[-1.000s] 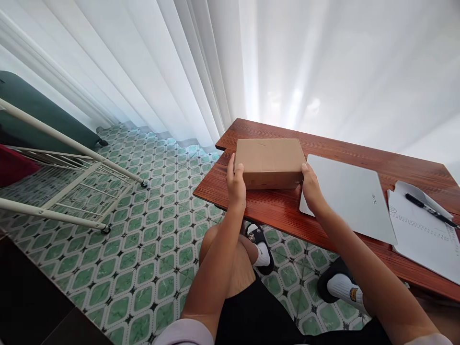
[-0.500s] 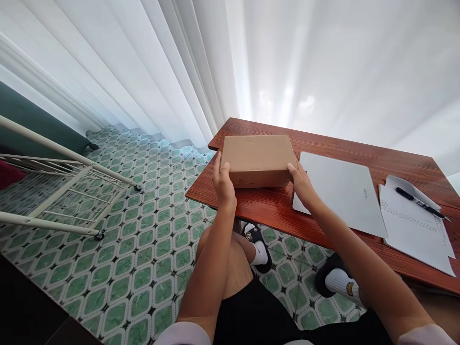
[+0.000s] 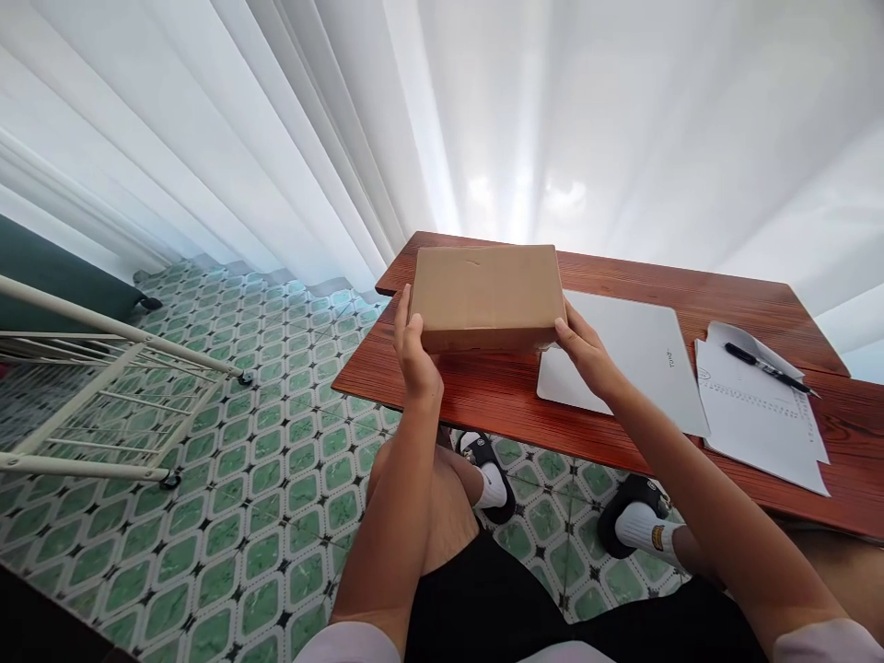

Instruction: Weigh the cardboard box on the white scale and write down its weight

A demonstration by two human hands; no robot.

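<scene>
A closed brown cardboard box (image 3: 489, 287) is held between my two hands above the left part of the wooden table (image 3: 483, 396). My left hand (image 3: 415, 354) grips the box's left end, thumb at the near corner and fingers along the side. At the right end, my right hand (image 3: 584, 343) has its thumb on the near corner, with the other fingers partly hidden behind the box. Just right of the box lies a flat silver laptop (image 3: 628, 354), its lid shut; my right hand and forearm pass over it.
Papers (image 3: 763, 410) with a black pen (image 3: 770, 368) on top lie right of the laptop. A white metal rack on casters (image 3: 131, 405) stands at the left on the green tiled floor (image 3: 276, 479). White curtains (image 3: 483, 110) hang behind the table.
The box has risen a little off the table and looks larger, with both hands still gripping its ends. The view has shifted, so the table and laptop appear further left.
</scene>
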